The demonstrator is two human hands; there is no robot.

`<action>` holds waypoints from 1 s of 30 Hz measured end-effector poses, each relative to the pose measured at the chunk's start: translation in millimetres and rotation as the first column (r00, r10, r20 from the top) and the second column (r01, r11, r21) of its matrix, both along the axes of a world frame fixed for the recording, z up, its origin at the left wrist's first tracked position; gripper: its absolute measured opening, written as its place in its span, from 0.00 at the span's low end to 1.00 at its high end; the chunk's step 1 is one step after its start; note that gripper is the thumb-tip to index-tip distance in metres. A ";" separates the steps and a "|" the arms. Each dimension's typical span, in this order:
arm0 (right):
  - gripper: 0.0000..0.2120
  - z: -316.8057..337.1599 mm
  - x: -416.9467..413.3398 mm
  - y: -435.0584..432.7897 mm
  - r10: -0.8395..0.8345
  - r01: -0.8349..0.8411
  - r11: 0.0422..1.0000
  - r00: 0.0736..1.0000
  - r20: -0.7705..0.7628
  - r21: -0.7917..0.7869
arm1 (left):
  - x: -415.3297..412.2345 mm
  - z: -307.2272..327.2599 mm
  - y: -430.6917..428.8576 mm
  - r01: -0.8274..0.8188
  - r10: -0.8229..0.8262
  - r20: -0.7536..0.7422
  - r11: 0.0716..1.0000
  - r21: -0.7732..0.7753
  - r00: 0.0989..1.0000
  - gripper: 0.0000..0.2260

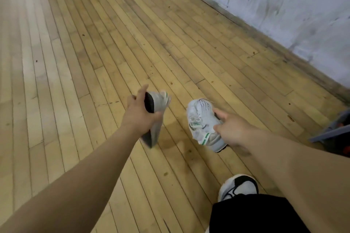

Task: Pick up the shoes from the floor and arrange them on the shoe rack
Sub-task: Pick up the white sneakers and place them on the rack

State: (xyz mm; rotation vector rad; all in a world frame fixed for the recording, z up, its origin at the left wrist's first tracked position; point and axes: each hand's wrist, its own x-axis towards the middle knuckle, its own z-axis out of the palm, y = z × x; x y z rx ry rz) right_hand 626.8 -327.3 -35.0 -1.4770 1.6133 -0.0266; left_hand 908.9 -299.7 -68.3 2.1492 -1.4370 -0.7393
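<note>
My left hand (138, 111) grips a white sneaker (156, 119) with a black sole and green trim, turned on its side above the wooden floor (94, 43). My right hand (231, 128) holds the matching white sneaker (200, 119) by its collar, laces and green tab facing up, toe pointing away. Both shoes are lifted off the floor, side by side in the middle of the view. At the right edge a grey-blue shelf piece (333, 128) shows, possibly part of the shoe rack; most of it is out of frame.
A scuffed white wall (274, 5) runs along the right, meeting the floor at a dark skirting line. My own foot in a white and black sneaker (238, 187) and black shorts (250, 213) sit at the bottom right. Something red shows under the grey-blue shelf.
</note>
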 end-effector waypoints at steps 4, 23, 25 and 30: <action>0.32 19.6 -15.9 -7.7 -0.161 0.169 0.979 0.984 0.074 -0.115 | -18.0 73.4 -2.1 -0.204 0.131 -0.220 0.913 -0.353 0.967 0.33; 0.30 232.8 -116.4 -1.2 -0.225 0.459 0.743 0.857 0.464 -0.487 | -182.2 206.1 -15.5 -0.375 -0.052 -0.748 0.841 -0.390 0.662 0.35; 0.31 280.8 -158.1 19.6 -0.175 0.448 0.654 0.873 0.454 -0.609 | -223.7 250.1 -14.0 -0.308 -0.219 -0.793 0.837 -0.452 0.568 0.36; 0.31 357.4 -260.0 108.9 -0.268 0.556 0.360 0.831 0.488 -0.749 | -344.4 335.4 10.4 0.037 -0.608 -0.718 0.772 -0.635 0.339 0.39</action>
